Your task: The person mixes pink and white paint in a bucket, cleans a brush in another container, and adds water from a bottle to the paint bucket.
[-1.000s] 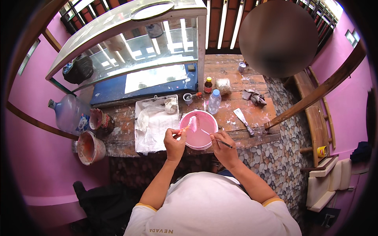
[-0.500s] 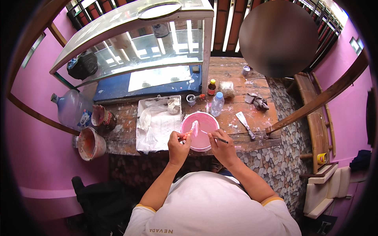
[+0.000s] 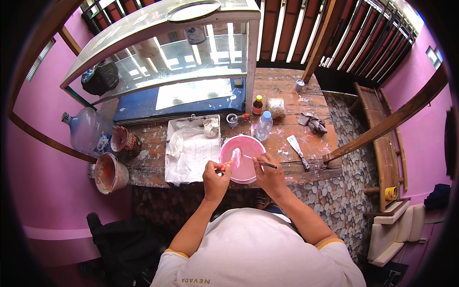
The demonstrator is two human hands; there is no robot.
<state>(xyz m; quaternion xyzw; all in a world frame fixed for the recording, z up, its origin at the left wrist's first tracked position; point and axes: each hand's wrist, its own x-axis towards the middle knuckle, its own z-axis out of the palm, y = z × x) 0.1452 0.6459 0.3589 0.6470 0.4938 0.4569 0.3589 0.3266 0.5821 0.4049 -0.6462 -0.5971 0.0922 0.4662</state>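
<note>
My left hand (image 3: 216, 179) is closed around the orange handle of a paintbrush (image 3: 236, 157), and its pink-and-white bristles point up and away from me. Thumb and fingers of my right hand (image 3: 270, 176) pinch a slim tool (image 3: 269, 165) with a black handle end. Its thin pale tip reaches left toward the bristles; whether it touches them I cannot tell. Both tools are over a round pink tub (image 3: 261, 146) of pinkish liquid at the table's near edge. Left of the tub lies a white tray (image 3: 169, 167) with a crumpled plastic sheet and a whitish ball-like lump.
Behind the tub stand a clear bottle (image 3: 264, 127), a small dark bottle (image 3: 257, 105) and a grey cup (image 3: 232, 120). A scraper (image 3: 298, 152) and a dark rag (image 3: 313, 123) lie to the right. Buckets (image 3: 111, 174) and a large water jug (image 3: 86, 131) stand left, below a glass cabinet (image 3: 252, 57).
My right hand has shifted slightly with its tool, near the brush bristles. My left hand stays almost still. The blurred round patch at the upper right is gone, and the fence shows there.
</note>
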